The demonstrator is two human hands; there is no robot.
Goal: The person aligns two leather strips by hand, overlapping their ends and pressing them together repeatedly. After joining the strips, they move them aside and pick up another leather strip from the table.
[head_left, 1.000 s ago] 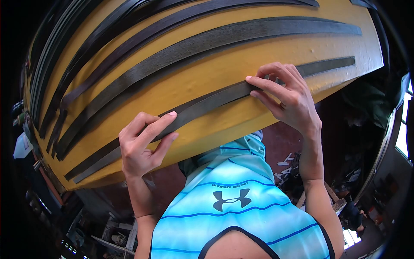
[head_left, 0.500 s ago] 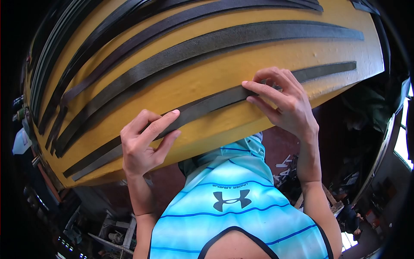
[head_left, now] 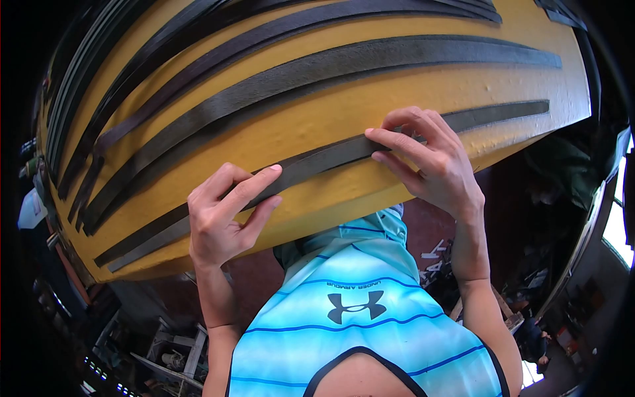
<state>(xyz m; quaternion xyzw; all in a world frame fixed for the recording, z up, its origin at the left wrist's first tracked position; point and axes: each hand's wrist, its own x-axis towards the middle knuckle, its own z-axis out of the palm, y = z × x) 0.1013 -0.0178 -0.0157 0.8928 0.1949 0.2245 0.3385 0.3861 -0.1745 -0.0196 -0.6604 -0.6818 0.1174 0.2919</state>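
Observation:
Near the front edge of the yellow tabletop, my left hand pinches a long dark leather strip between thumb and fingers. Farther right along the same strip, my right hand also pinches it, thumb below and index finger on top. The held strip lies partly over another dark strip, whose darker border shows along its far side. To the right of my right hand, a flat strip end rests on the table. My fingers cover parts of the strips.
A wider dark strip curves across the table beyond my hands. More strips lie behind it, with a bundle at the far left. Below right are a wooden frame and white scraps on the floor.
My hands have come slightly closer together along the strip, the left shifting a little right and the right a little left. Both keep their pinch.

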